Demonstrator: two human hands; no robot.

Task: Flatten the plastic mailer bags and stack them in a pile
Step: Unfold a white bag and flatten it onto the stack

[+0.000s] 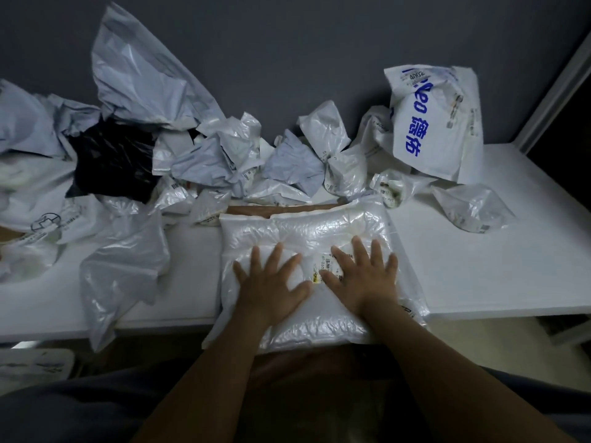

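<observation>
A stack of flattened white mailer bags [307, 231] lies at the front edge of the white table [495, 276], right before me. My left hand [271, 282] and my right hand [363, 276] press flat on its top bag with fingers spread, side by side; neither grips anything. A shipping label shows between the two hands. Behind the stack, several crumpled white and grey mailer bags [224, 158] are heaped along the wall. One loose white bag [124, 270] hangs over the table's front edge at the left.
A black bag [112, 161] lies among the heap at the left. A white bag with blue print [435, 123] stands against the grey wall at the right. Another small crumpled bag [470, 209] rests at the right. Something brown [281, 208] shows behind the stack.
</observation>
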